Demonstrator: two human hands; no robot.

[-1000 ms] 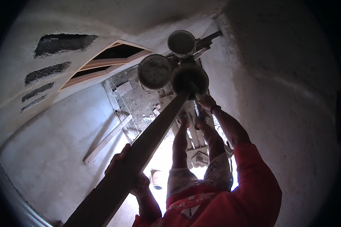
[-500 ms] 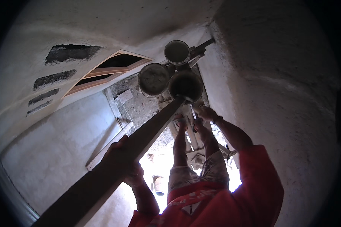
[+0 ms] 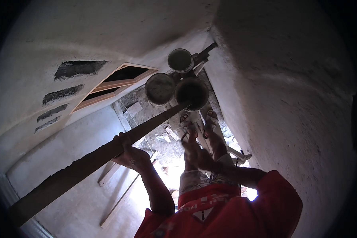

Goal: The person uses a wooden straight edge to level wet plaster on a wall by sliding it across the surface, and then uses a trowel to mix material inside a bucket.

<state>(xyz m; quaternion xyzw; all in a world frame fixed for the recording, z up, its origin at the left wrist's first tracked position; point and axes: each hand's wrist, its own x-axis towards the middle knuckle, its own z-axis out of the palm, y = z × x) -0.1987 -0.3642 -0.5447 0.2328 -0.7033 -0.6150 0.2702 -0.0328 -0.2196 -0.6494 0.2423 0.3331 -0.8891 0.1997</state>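
My left hand (image 3: 131,154) is closed around a long straight wooden board (image 3: 87,162), thumb over its upper edge. The board slants from the lower left up to the middle, its narrow far end over the mouth of a dark bucket (image 3: 204,85). My right hand (image 3: 200,158) hangs in front of my legs, dark and smeared, so its fingers do not show clearly. A short dark piece sticks out beyond it; I cannot make out whether the hand holds it. Beside the dark bucket stand a bucket of grey mix (image 3: 160,88) and a paler bucket (image 3: 180,60).
My sandalled feet (image 3: 210,119) stand on planks (image 3: 201,119) just short of the buckets. Plastered walls (image 3: 265,99) close in on the right and ahead. A wooden window frame (image 3: 119,84) and several rough recesses (image 3: 80,69) sit in the left wall. Loose rubble (image 3: 166,137) lies below.
My right hand has drawn back from beside the dark bucket to in front of my thighs. The board has tipped flatter and turned narrower side on, its near end swinging left; my left hand has shifted higher.
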